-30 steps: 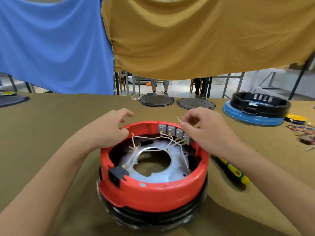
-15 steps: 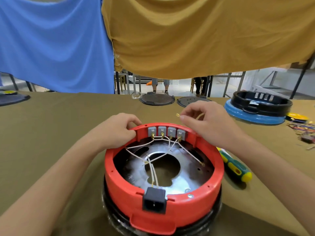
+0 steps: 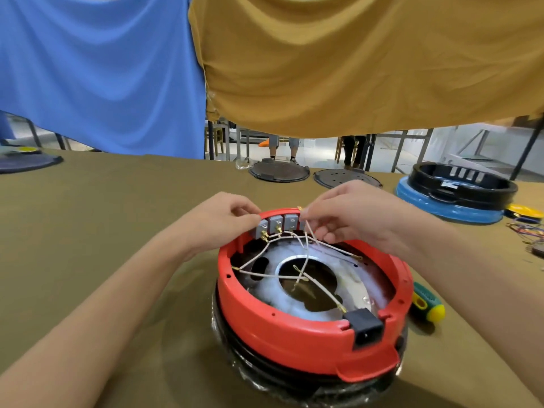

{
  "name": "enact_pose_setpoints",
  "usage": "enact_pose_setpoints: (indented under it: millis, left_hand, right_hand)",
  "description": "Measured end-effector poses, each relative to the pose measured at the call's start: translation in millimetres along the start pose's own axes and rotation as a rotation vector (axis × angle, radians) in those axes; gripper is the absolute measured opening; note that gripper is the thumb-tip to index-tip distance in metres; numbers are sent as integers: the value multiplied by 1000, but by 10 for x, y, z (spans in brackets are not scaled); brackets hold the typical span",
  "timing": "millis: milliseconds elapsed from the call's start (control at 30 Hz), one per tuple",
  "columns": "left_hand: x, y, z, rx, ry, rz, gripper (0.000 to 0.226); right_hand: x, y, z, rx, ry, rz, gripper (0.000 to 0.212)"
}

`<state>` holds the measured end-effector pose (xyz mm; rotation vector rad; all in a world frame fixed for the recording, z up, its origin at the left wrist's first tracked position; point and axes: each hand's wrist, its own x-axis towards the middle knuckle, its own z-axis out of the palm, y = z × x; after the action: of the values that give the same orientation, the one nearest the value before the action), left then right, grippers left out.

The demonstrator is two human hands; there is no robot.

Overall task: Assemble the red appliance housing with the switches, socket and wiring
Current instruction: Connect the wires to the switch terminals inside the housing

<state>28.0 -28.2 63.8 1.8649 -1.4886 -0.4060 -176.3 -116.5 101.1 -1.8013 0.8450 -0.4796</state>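
On olive table (image 3: 88, 231), red housing (image 3: 294, 334) is sitting centre, socket (image 3: 366, 326) facing near-right. L hand (image 3: 217, 222) is gripping far rim beside grey switches (image 3: 276, 223). R hand (image 3: 353, 219) is pinching a white wire (image 3: 306, 240) w/ brass terminal above the switches.

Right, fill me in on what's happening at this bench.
A person is wiring a round red plastic appliance housing on the olive-covered table. The left hand grips the far rim beside the row of grey switches; the right hand pinches a thin white wire at that row. The black power socket already sits in the near wall.
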Motion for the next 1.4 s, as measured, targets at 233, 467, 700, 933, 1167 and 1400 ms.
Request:
enact_pose_setpoints:
  millis: [233,467,700,933,1167,1400]
  left_hand:
    - [-14,-3,12,-84,-52,11,13]
    - [-8,-5,100,-189,-100,73,34]
    - [-34,11,110,-214,-132,74,38]
    - [-28,20,120,-187,-120,94,29]
    - [-20,9,125,-164,-122,84,30]
    - [-12,-5,129,-197,-142,78,36]
  right_hand:
    - [96,44,102,-246,42,109,16]
    - [149,72,176,-267,86,110,15]
    - [186,48,86,-20,91,175,13]
    - [60,53,3,-264,-64,-50,16]
    - [29,151,-9,-409,-87,-119,20]
    - [75,212,-84,-58,-29,-127,17]
